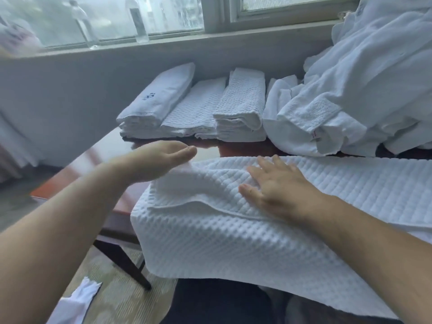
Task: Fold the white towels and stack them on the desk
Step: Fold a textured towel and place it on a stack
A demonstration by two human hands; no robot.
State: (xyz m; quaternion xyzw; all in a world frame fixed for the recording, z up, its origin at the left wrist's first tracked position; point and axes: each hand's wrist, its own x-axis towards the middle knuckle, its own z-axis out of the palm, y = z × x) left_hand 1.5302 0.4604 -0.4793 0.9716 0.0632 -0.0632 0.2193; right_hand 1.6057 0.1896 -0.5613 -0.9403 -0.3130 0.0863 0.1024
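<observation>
**Both hands flat at the waffle towel, mid-fold**

The right hand lies palm-down on the waffle towel, fingers straight and spread, pressing the cloth and gripping nothing. The left hand hovers at the towel's left end with fingers straight and together, palm turned inward; its fingertips are at a raised fold, though whether they touch it I cannot tell. The towel lies across the near edge of the table, a doubled layer on top, its near part hanging off toward the person.

It looks soft, limp and light, with a textured weave unlikely to slip; it will sag wherever unsupported, so the best hold is probably a pinch at the corners or along the hemmed edge.

Beyond the towel stand three folded stacks; right of those, beyond the towel's right stretch, sits a heap of unfolded towels
</observation>
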